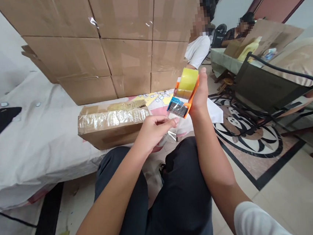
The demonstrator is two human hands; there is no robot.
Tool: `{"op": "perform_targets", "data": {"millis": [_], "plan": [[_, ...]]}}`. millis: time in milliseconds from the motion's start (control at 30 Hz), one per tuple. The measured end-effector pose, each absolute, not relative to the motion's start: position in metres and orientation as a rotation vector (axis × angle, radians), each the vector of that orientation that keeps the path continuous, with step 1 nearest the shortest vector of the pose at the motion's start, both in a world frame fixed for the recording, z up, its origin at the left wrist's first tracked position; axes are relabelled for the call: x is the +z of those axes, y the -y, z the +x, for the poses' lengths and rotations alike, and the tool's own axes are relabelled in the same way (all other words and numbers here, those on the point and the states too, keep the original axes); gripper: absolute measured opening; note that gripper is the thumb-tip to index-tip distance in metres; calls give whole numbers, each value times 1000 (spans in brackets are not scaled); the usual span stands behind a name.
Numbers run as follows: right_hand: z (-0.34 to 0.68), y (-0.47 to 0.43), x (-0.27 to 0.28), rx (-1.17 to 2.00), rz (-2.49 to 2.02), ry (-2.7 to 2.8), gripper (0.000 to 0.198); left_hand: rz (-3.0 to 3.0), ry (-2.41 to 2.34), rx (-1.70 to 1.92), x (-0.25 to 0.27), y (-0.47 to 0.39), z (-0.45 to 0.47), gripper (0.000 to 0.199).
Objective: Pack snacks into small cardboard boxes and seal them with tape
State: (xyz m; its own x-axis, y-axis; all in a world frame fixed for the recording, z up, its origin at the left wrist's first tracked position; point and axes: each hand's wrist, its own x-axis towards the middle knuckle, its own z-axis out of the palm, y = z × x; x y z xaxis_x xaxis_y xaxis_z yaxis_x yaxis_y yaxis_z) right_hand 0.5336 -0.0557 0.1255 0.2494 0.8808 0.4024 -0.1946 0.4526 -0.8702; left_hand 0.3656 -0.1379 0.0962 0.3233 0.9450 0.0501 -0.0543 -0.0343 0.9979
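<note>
My right hand (200, 93) is wrapped round an orange tape dispenser (188, 105) with a yellowish roll of packing tape (188, 81) in it. The dispenser's blue-edged cutting end (175, 106) points down and left. Just below that end, my left hand (156, 128) is closed in a pinch on a strip of clear tape (171, 135). Behind the left hand lies a flat cardboard box (113, 132), its upper side covered with shiny tape. Part of the strip is hidden by my fingers.
Stacked taped cartons (76, 58) stand behind on the white sheet (37, 143). A black phone (0, 121) lies at far left. One person in a white sleeve (200, 50) is beyond the stack, another sits at a far table. A dark chair (263, 81) stands on the right.
</note>
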Motion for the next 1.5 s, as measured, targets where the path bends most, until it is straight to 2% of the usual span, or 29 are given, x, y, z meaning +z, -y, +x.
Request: {"op": "perform_targets", "data": {"millis": [133,233,733,1167,1333,1500], "plan": [[529,64,128,822,-834,1043,38,1380,-906,998,93,136,368,31],[528,67,129,792,-836,1049,33,1372,-942,988,93,134,367,30],[523,69,127,658,-796,999,30,1481,-1030,1041,88,125,364,37],[520,71,130,946,-848,877,29,1491,-922,1032,85,125,363,38],[519,70,131,1093,-860,864,27,1572,-873,1129,88,130,365,40],[518,70,131,1160,-871,901,33,1606,-863,1165,92,135,364,36]]}}
